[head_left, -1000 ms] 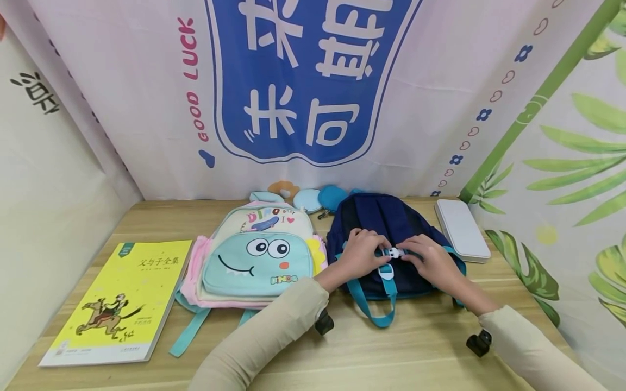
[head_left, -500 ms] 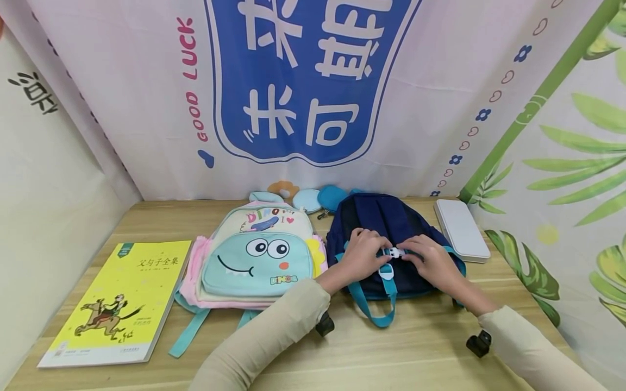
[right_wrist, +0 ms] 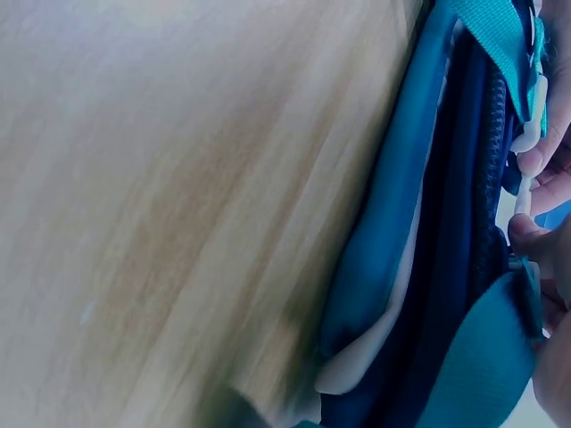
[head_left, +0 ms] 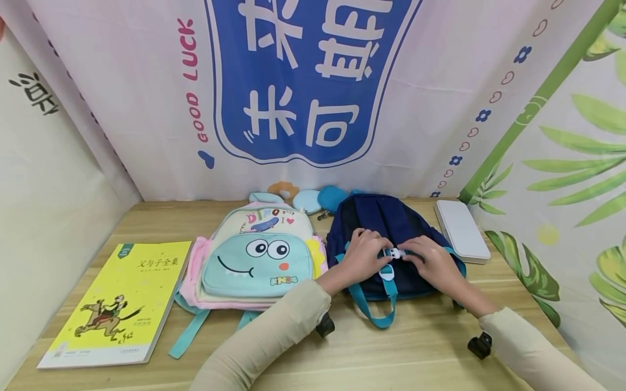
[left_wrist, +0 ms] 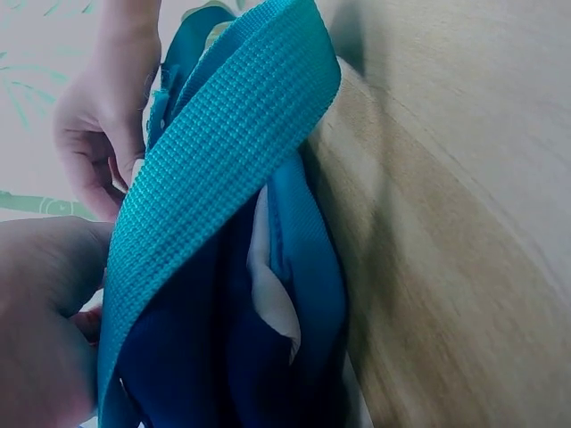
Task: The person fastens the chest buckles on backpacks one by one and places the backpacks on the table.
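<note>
A navy backpack (head_left: 376, 217) with teal straps (head_left: 364, 304) lies back-side up on the wooden table (head_left: 342, 353). Both hands meet at its white chest buckle (head_left: 395, 253). My left hand (head_left: 364, 255) pinches the buckle's left half and its strap; my right hand (head_left: 432, 260) pinches the right half. In the left wrist view a teal strap (left_wrist: 205, 169) crosses the navy fabric, with the right hand (left_wrist: 103, 116) beyond. In the right wrist view fingertips (right_wrist: 535, 160) hold the white buckle (right_wrist: 535, 107) at the bag's edge (right_wrist: 419, 223).
A pastel dinosaur backpack (head_left: 256, 255) lies left of the navy one. A yellow book (head_left: 119, 301) sits at the far left. A white case (head_left: 459, 228) lies at the right by the wall. Small round pouches (head_left: 318, 198) sit behind the bags.
</note>
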### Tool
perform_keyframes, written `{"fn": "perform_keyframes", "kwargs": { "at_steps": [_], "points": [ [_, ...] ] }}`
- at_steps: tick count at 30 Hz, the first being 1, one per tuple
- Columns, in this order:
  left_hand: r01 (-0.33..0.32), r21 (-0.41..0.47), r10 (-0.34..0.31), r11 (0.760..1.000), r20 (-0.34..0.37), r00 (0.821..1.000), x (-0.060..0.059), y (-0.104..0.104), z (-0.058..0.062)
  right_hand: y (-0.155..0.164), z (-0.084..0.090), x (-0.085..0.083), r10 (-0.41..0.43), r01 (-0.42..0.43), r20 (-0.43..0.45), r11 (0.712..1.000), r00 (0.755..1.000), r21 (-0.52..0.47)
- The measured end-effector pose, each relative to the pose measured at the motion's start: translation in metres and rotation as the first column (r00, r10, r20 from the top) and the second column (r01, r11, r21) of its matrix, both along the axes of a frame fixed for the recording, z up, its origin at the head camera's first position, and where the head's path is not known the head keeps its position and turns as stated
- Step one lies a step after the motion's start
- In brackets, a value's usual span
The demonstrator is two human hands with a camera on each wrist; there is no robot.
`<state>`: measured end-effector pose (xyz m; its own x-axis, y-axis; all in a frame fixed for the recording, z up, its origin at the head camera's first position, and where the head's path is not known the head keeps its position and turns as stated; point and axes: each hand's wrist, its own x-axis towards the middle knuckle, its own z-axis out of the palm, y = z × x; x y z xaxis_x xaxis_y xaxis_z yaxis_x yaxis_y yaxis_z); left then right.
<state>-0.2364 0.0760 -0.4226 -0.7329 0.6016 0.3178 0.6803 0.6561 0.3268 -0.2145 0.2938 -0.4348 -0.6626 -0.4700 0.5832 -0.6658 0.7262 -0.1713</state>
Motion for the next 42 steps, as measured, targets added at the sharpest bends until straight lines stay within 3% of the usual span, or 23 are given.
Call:
{"fn": "perform_keyframes", "kwargs": {
  "at_steps": [42],
  "points": [
    [-0.011, 0.012, 0.011, 1.000, -0.065, 0.998, 0.000, 0.002, 0.009, 0.002, 0.011, -0.007, 0.049, -0.053, -0.091, 0.998, 0.995, -0.038]
  ]
}}
